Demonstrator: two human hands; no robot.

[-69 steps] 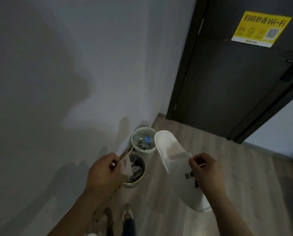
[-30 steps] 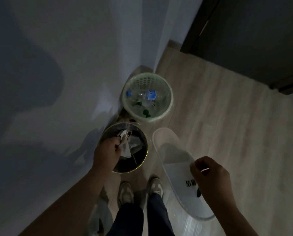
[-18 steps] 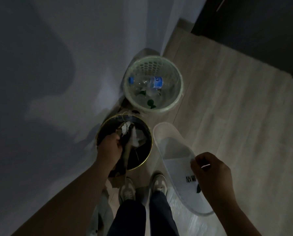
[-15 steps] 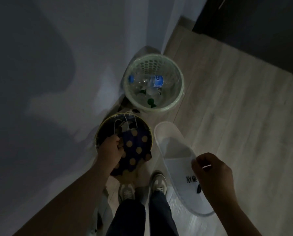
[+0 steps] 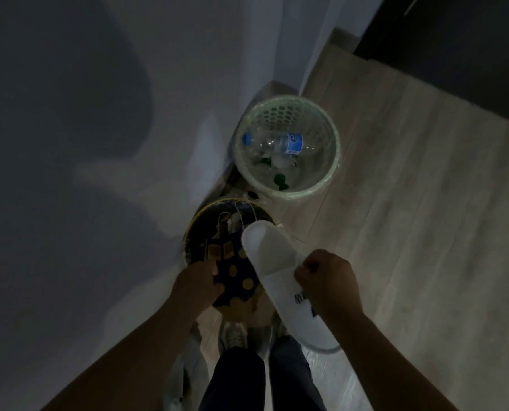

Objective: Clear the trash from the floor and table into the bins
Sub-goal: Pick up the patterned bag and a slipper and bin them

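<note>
My right hand (image 5: 325,280) pinches a white disposable slipper (image 5: 272,262) by its strap, and the slipper's toe hangs over the right rim of the dark round bin (image 5: 192,229). My left hand (image 5: 195,284) holds a dark polka-dot paper bag (image 5: 237,275) that lies across the near side of that bin. White crumpled paper shows deeper inside the bin. A pale mesh basket bin (image 5: 330,176) stands just beyond, holding a clear plastic bottle (image 5: 277,142) with a blue label.
Both bins stand against the grey wall (image 5: 99,143) on the left, near a corner. A dark door (image 5: 454,40) is at the upper right. Wood-look floor (image 5: 425,218) stretches to the right. My shoes (image 5: 232,335) are right below the dark bin.
My right hand has swung the slipper left so its toe is over the dark bin. The polka-dot bag in my left hand has spread out and sunk onto the bin.
</note>
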